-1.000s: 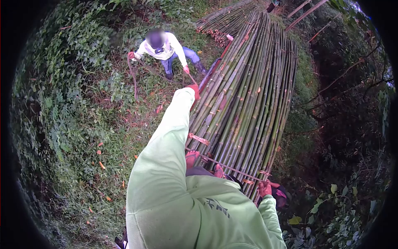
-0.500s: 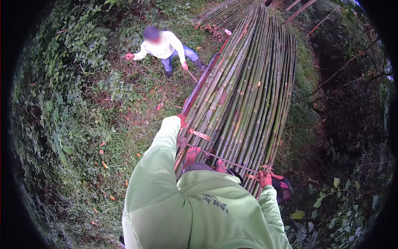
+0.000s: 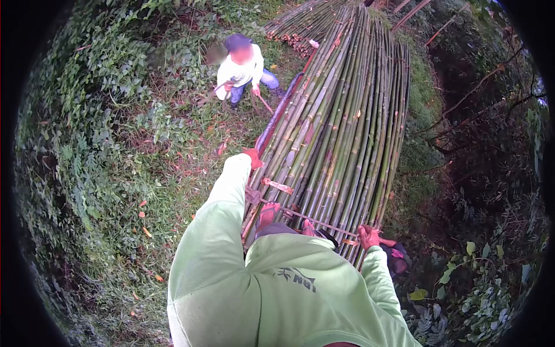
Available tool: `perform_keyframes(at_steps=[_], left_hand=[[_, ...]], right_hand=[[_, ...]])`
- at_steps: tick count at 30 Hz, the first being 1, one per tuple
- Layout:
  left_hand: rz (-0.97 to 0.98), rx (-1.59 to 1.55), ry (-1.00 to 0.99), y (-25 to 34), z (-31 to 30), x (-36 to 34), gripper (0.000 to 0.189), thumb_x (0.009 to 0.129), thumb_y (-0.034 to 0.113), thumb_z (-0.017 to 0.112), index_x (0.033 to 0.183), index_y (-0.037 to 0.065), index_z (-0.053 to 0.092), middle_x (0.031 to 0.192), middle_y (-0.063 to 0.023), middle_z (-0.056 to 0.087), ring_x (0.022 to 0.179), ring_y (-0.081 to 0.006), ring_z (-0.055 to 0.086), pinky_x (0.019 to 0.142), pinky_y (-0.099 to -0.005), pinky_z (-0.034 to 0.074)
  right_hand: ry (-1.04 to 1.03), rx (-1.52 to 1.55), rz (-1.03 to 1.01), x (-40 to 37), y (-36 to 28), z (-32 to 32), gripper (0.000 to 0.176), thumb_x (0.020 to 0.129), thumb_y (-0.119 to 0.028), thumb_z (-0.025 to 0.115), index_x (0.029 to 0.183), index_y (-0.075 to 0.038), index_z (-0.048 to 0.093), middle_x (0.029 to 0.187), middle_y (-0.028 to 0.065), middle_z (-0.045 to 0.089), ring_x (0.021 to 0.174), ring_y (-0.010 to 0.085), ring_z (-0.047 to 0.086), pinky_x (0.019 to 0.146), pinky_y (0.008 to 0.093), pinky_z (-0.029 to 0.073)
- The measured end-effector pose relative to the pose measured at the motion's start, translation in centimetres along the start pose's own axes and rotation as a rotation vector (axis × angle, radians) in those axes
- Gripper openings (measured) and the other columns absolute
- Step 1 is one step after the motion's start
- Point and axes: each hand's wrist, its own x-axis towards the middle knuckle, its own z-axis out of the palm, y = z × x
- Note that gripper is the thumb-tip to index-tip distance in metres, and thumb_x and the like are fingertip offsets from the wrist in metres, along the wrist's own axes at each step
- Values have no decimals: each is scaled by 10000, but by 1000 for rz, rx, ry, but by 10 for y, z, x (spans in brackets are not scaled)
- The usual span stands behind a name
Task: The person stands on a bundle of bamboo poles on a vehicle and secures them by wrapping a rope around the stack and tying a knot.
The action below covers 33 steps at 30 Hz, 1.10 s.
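Note:
A large bundle of green bamboo poles [image 3: 338, 115] runs from under my feet to the top of the view. A strap [image 3: 315, 221] crosses the poles just ahead of my feet. My left hand [image 3: 253, 158], in a red covering, is closed at the left edge of the bundle, by a long purple-and-red strip [image 3: 280, 113]; what it holds is unclear. At the right edge, my right hand [image 3: 368, 237] is closed at the strap's end. A knotted rope [image 3: 252, 195] lies below my left hand.
A co-worker [image 3: 243, 66] in a white top stands left of the bundle with a stick in one hand. Another person [image 3: 398, 258] is partly visible low at the right side. More bamboo [image 3: 300, 26] lies at the top. Leafy undergrowth [image 3: 87, 133] covers the left.
The co-worker in white has turned and drawn the outstretched arm in towards the body. My left hand has moved slightly up, and my right hand slightly up along the bundle's edge.

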Motion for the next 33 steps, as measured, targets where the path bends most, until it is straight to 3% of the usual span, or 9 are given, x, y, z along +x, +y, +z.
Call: perform_keyframes(at_steps=[3,7,9,10,16,22,23,26,33], left_hand=[[-43,-68,-121,9,8,-11,618,709,238,612,1191,1,306,808,-137,585,619,-235,546,554,-325,456],[-88,-238,-313,17,13,-34,656,749,206,601,1273,30,249,749,-86,592,497,-176,529,428,-293,450],[-51,-75,-329,36,4,-54,693,733,291,616,1263,22,261,776,-86,595,520,-186,532,460,-294,465],[-157,-219,-308,43,7,-61,347,711,237,625,972,24,539,739,-128,597,575,-220,577,514,-335,473],[-83,-141,-361,64,32,-67,642,720,314,615,1233,51,334,716,-119,583,481,-196,535,379,-323,417],[-61,-176,-506,24,76,-17,593,798,173,486,1307,220,184,922,-69,590,636,-247,538,480,-353,377],[3,-203,-375,26,79,-25,629,724,220,581,1262,51,304,647,-50,564,461,-151,486,416,-296,395],[-143,-518,-512,25,80,-21,617,719,144,559,1270,61,292,680,-53,577,489,-151,499,425,-292,400],[-50,-250,-464,92,45,-72,375,728,81,560,1093,26,491,806,-87,596,613,-162,549,484,-295,457]], right_hand=[[18,-40,-6,-8,-5,-1,350,804,-280,503,934,38,568,819,171,612,804,259,592,730,323,437],[31,5,-9,-8,28,11,358,804,-294,491,927,32,573,803,168,607,765,248,589,710,316,440],[30,-76,-32,-10,26,12,374,803,-314,478,942,20,571,799,153,610,748,241,585,705,320,442],[43,-125,-51,-9,34,13,386,797,-327,478,951,13,571,801,160,608,759,260,585,716,333,439],[53,-146,71,-17,19,13,429,803,-375,468,984,2,565,893,200,589,876,309,560,794,356,414],[67,-42,132,-14,26,23,383,778,-359,490,909,-15,596,868,209,580,869,338,547,794,382,412],[60,-23,133,-13,33,27,380,779,-356,491,909,-15,596,865,208,582,869,338,547,795,383,412],[67,-4,118,-14,55,44,378,790,-356,467,906,-21,595,876,209,578,865,341,544,791,387,408],[120,5,341,-75,73,32,346,773,-366,473,837,-53,607,838,186,586,804,335,554,736,386,426]])
